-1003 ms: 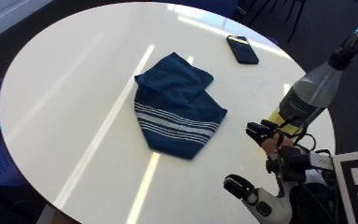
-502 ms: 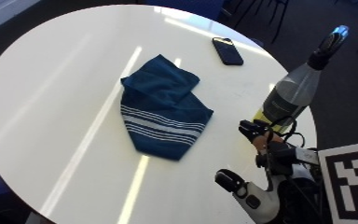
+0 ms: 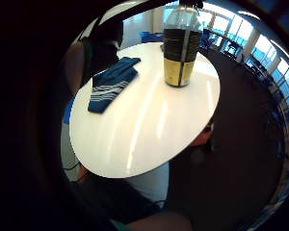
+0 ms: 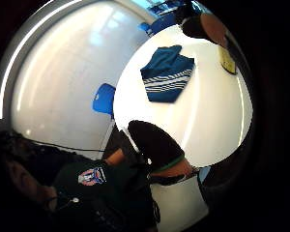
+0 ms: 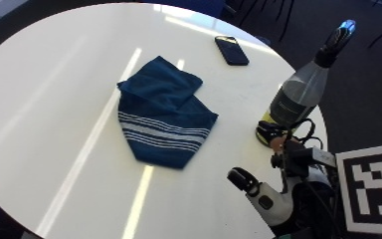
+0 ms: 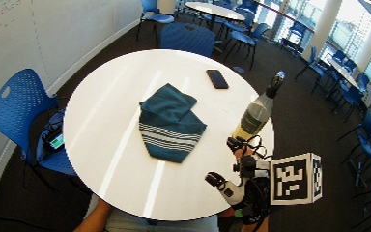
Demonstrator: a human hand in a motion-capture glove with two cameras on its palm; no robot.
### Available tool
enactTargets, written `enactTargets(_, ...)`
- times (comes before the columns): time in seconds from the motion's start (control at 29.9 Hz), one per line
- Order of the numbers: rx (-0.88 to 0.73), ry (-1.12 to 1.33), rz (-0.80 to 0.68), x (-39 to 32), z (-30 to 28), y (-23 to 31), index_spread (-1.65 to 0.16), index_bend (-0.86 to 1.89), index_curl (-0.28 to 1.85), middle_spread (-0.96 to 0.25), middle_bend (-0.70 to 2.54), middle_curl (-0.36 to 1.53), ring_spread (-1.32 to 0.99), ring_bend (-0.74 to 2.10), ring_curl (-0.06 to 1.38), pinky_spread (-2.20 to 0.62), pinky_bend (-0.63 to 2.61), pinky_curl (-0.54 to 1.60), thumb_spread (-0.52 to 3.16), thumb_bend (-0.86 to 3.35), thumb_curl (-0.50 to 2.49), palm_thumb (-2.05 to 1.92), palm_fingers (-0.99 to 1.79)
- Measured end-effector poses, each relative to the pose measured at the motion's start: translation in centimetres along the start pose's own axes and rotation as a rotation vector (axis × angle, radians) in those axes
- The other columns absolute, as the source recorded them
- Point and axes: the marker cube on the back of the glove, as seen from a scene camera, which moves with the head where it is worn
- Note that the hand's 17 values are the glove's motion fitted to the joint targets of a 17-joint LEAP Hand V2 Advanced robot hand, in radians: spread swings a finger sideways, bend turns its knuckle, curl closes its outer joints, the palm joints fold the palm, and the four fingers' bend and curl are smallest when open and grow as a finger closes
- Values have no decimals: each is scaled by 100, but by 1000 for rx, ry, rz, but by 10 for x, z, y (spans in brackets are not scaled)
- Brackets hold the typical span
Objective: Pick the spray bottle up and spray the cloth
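Spray bottle: I see it standing upright near the edge of the round white table, its dark nozzle at the top. The clear body holds a yellowish liquid that fills only the lowest part; a dark label wraps the middle, as the little finger side palm view shows. Cloth: a dark blue towel with white stripes at one end lies loosely folded at the middle of the table, well apart from the bottle. Phone: a dark handset lies flat on the far side of the table, apart from both. Right hand: my gloved hand sits just beside the bottle's base, at the table's edge; I cannot tell whether its fingers are spread, curled or touching the bottle, since the glove's hardware hides them. Room: the wide outside view shows dark carpet, blue chairs around the table, a white wall on one side, and further tables and bright windows beyond.
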Motion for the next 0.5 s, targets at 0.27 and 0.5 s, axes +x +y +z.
enactTargets(0.27, 118, -9, 85, 15, -10, -33, -40, 12, 29, -10, 22, 36, -6, 37, 35, 19, 19, 32, 107, -1, 30, 41, 76)
enactTargets(0.5, 269, 10, 219, 48, -25, -85, -38, 10, 27, -9, 26, 38, -9, 42, 37, 15, 18, 32, 107, -2, 30, 42, 83)
